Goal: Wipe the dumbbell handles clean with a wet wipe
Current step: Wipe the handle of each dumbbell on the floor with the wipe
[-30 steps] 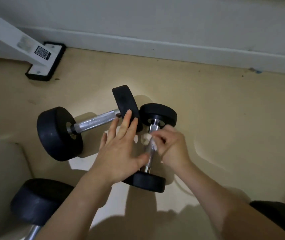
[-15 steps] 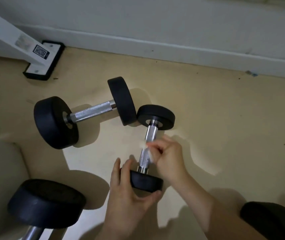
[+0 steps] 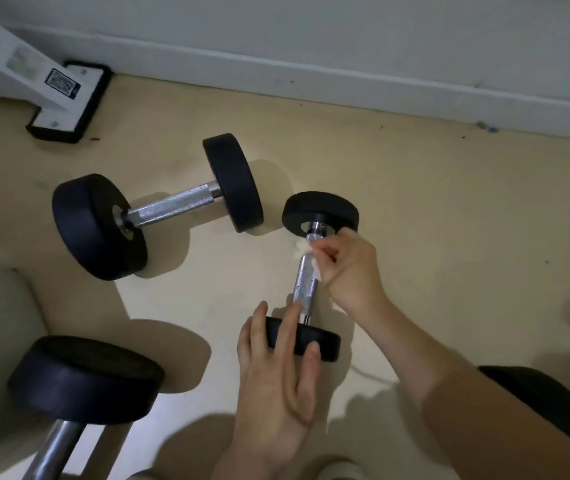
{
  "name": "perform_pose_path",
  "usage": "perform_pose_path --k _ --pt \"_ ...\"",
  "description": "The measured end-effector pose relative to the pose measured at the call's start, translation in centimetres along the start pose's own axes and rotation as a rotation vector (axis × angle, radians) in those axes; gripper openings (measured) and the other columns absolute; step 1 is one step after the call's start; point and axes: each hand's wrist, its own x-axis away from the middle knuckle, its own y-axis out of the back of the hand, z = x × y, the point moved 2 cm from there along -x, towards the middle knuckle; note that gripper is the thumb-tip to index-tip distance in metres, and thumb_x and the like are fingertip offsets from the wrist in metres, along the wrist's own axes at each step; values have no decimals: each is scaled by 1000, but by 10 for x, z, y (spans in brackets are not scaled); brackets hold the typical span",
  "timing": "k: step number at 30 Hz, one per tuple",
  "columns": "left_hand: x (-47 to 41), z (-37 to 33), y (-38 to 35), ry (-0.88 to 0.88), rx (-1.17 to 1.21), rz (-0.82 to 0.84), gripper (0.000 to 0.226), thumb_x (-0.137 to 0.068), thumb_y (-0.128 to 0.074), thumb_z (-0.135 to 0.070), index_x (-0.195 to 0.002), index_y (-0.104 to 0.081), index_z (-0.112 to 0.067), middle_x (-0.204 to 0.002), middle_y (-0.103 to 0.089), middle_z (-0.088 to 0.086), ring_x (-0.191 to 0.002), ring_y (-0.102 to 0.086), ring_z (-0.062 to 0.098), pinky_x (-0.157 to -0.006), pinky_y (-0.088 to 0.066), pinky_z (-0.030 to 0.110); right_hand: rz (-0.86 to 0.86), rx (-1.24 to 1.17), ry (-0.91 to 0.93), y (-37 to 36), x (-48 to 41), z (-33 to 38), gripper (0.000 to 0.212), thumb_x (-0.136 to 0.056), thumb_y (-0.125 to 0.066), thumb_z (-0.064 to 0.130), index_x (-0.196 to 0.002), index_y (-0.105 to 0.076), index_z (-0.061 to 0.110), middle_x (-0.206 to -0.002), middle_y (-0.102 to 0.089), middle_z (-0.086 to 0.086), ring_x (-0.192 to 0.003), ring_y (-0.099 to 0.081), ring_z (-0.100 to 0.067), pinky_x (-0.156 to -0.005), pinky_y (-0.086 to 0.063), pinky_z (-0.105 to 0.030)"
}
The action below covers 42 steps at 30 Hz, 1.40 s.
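right hand (image 3: 349, 268) is pinching the wipe (image 3: 302, 249) against the handle (image 3: 305, 282) by the far head (image 3: 320, 211); left hand (image 3: 276, 372), fingers straight, is pressing the near head (image 3: 323, 342). the dumbbell (image 3: 306, 289) is lying on the floor (image 3: 449, 220): heavy, rigid, probably prone to rolling, so a head is best braced.

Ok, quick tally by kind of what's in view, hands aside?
dumbbells: 3 (big dumbbell, small dumbbell, near dumbbell)
wipe: 1
frame foot: 1
Total: 5
The dark shape at the right is unclear and not counted.
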Motion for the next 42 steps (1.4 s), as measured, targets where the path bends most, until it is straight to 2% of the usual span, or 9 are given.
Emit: perform_pose_path --k 4,7,12,15,21,25,30,35,42 --pt "-1 0 5 236 196 -48 83 -77 -61 -58 -145 -24 -30 -150 -31 -2 -135 -31 10 -96 -29 16 186 -30 85 3 36 9 14 -80 -66 3 -87 -76 10 -82 -58 2 -69 -58 -16 -71 -43 -21" --pt "-3 0 4 232 140 -42 81 -77 -68 -48 -144 -29 -25 -140 -41 -10 -126 -39 5 -84 -27 9 9 41 18 8 -4 0 13 -79 -65 4 -83 -76 9 -75 -59 -10 -65 -58 -27 -64 -42 -27" --pt "-2 -4 3 196 66 -48 88 -63 -55 -72 -135 -40 -23 -125 -47 0 -113 -50 19 -90 -44 28 242 3 107 7 41 8 15 -80 -65 1 -87 -76 8 -85 -61 1 -72 -59 -14 -69 -40 -13" --pt "-1 -8 -1 136 68 -46 67 -69 -47 -68 -128 -41 -35 -120 -43 -3 -108 -49 20 -93 -45 34 47 51 30 16 0 -5 15 -80 -64 3 -83 -76 11 -74 -55 0 -67 -60 -24 -63 -39 -23" --pt "2 -13 0 -19 71 -38 43 -83 -39 -54 -123 -50 -42 -119 -44 0 -106 -52 17 -86 -49 32 261 76 73 24 44 -3 17 -81 -65 5 -90 -76 12 -91 -65 -3 -82 -63 -21 -77 -48 -26" --pt "-2 -15 -3 -66 16 -13 40 -80 -46 -58 -118 -52 -46 -111 -31 -11 -105 -48 12 -83 -47 28 62 88 -23 30 4 -12 21 -82 -59 3 -88 -76 14 -85 -54 7 -76 -62 -20 -67 -39 -20" --pt "-1 -18 -3 -96 -6 -27 41 -80 -47 -58 -120 -46 -49 -107 -23 -16 -102 -51 14 -81 -49 28 179 78 -20 30 47 -2 12 -81 -65 19 -86 -76 19 -88 -52 11 -79 -57 -13 -77 -47 -27" --pt "2 -19 -7 -93 -28 11 41 -86 -58 -46 -125 -46 -50 -115 -29 -9 -108 -48 17 -91 -45 27 32 101 -81 28 12 -8 3 -80 -66 17 -78 -68 16 -77 -53 2 -69 -53 -16 -71 -46 -34" --pt "4 -27 -16 -280 -191 13 48 -84 -48 -40 -131 -46 -37 -118 -48 10 -104 -50 30 -82 -52 34 120 132 -1 35 21 -23 14 -81 -61 0 -83 -72 9 -91 -52 4 -75 -53 -12 -69 -40 -11"
